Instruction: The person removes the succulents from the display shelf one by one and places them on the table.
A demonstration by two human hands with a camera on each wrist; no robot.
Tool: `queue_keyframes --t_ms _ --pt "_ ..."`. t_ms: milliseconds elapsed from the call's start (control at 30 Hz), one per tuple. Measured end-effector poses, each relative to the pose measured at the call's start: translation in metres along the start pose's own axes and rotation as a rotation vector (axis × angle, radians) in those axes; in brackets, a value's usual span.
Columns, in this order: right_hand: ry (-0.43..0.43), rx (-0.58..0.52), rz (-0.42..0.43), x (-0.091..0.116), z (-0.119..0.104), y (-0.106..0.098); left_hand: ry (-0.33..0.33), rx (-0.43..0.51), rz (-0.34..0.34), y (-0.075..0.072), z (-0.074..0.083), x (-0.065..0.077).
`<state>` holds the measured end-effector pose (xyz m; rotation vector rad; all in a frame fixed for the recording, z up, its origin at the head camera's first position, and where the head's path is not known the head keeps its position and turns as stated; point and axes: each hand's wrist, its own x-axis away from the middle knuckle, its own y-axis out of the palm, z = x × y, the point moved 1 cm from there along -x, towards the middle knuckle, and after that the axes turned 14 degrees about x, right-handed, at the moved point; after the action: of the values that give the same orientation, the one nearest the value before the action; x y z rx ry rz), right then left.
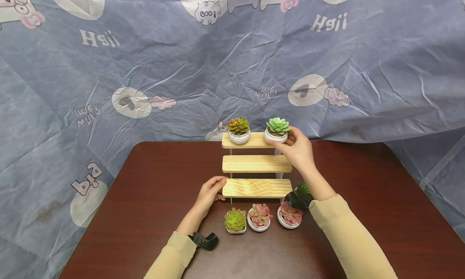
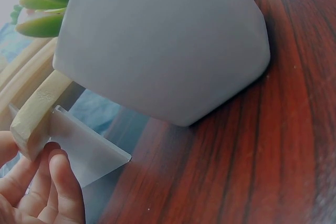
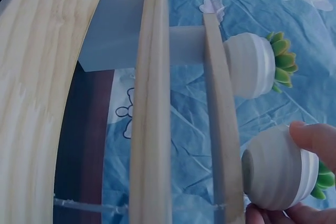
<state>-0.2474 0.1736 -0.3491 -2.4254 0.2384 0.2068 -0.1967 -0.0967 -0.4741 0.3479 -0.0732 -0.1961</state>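
A three-step wooden stand (image 1: 257, 164) has clear side supports. At the right end of its top step, my right hand (image 1: 298, 149) holds a potted pale-green succulent (image 1: 277, 127), thumb and fingers on either side of the white pot. In the right wrist view that pot (image 3: 275, 169) tilts a little, its base right at the top plank (image 3: 223, 108). A reddish-green succulent (image 1: 238, 129) in a white pot stands on the same step's left end. My left hand (image 1: 208, 196) pinches the left end of the lowest step (image 1: 257, 188), also seen in the left wrist view (image 2: 42, 106).
In front of the stand, a yellow-green succulent (image 1: 235, 221) and two pink ones (image 1: 259, 216) (image 1: 290, 214) sit in white pots on the dark wood table (image 1: 163, 166). Another green plant (image 1: 302, 187) is partly hidden by the right wrist strap. A blue patterned cloth (image 1: 203, 69) hangs behind.
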Motion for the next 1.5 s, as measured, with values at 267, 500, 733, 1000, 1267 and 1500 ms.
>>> queue_keyframes --t_ms 267,500,733,1000,1267,1500 --pt "-0.042 0.004 0.023 0.015 -0.001 -0.014 0.003 -0.002 0.004 0.000 0.000 -0.001" --pt "-0.048 -0.004 0.045 0.026 0.004 -0.023 -0.002 -0.002 0.005 0.000 0.000 0.000" --pt "-0.031 0.002 0.059 0.036 0.010 -0.030 -0.009 -0.004 0.006 -0.001 -0.001 0.000" --pt "-0.008 0.024 0.075 0.048 0.020 -0.037 0.004 -0.002 0.019 -0.011 -0.021 -0.012" --pt "0.033 0.032 0.083 0.057 0.036 -0.040 0.038 -0.012 0.022 -0.013 -0.026 -0.013" --pt "0.047 0.019 0.097 0.063 0.048 -0.042 0.039 -0.013 0.026 -0.013 -0.027 -0.014"
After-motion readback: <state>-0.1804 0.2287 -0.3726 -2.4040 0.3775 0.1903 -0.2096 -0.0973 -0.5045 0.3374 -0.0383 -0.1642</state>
